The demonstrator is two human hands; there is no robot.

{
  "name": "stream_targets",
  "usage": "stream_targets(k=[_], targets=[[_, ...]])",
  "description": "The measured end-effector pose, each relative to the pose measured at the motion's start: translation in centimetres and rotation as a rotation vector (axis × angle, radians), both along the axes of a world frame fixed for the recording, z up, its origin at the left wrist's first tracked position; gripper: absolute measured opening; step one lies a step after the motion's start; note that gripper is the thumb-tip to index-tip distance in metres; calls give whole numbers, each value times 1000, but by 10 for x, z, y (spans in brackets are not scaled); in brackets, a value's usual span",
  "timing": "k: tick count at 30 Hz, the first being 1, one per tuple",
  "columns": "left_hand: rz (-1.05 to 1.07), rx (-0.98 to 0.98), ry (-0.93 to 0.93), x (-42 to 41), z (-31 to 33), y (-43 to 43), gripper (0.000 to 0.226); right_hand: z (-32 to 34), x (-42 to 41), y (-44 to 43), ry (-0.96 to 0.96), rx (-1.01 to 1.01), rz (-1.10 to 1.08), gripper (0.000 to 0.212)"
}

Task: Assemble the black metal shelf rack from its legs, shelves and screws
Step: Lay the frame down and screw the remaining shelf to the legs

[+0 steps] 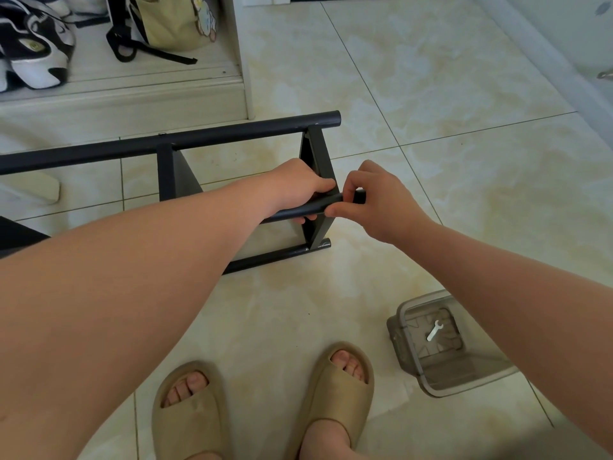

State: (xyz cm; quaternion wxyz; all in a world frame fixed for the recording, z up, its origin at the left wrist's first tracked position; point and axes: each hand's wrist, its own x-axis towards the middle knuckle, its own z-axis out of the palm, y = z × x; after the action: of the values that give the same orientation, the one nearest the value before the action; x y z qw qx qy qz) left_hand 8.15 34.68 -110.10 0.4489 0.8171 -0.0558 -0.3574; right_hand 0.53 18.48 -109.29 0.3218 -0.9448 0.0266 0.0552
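The black metal shelf rack (199, 137) lies on its side on the tiled floor (431, 161), partly built, directly ahead of both hands. The left hand (298, 184) grips the raised leg tube (292, 212). Its fingers (318, 185) curl over the top of the tube and their tips show again beneath it. The right hand (378, 200) meets it from the other side, just beside the left fingers. Its thumb (333, 211) sits under the tube and its forefinger (348, 190) bends over the top, so the two pinch the tube near its end. The tube's open tip pokes out just past them. I cannot tell whether a screw sits between those fingertips.

Right behind the fingers stands the end shelf panel (316, 151), on edge, running from the far leg down to the lower leg (275, 255), which rests on the floor below the hands. A second shelf panel (169, 174) stands well to the left of the left fingers.

Near the right forearm, well back from the fingers, a clear plastic container (394, 330) sits on the floor with a small flat wrench (435, 330) inside. Two tan slippers (189, 416) are on the person's feet, below the hands. Far beyond the left fingers, black-and-white sneakers (33, 51) and a pale yellow bag (172, 24) sit on a low cabinet shelf (132, 71).
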Motion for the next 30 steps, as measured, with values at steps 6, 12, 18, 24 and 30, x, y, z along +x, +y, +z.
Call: stream_targets(k=[6,12,18,24,30], targets=[[15,16,23,-4,5,0,36,1,-5,2,-24,-29,0,36],[-29,29,-20,-5,9,1,38,0,-9,3,-91,-72,50,28],[-24,46,4,-3,6,2,41,-2,-16,7,-367,-356,261,19],[-82,39,-35,-9,6,2,31,-10,-24,7,-472,-499,305,17],[-26,31,45,-7,2,3,39,-2,-19,-2,-332,-390,329,24]])
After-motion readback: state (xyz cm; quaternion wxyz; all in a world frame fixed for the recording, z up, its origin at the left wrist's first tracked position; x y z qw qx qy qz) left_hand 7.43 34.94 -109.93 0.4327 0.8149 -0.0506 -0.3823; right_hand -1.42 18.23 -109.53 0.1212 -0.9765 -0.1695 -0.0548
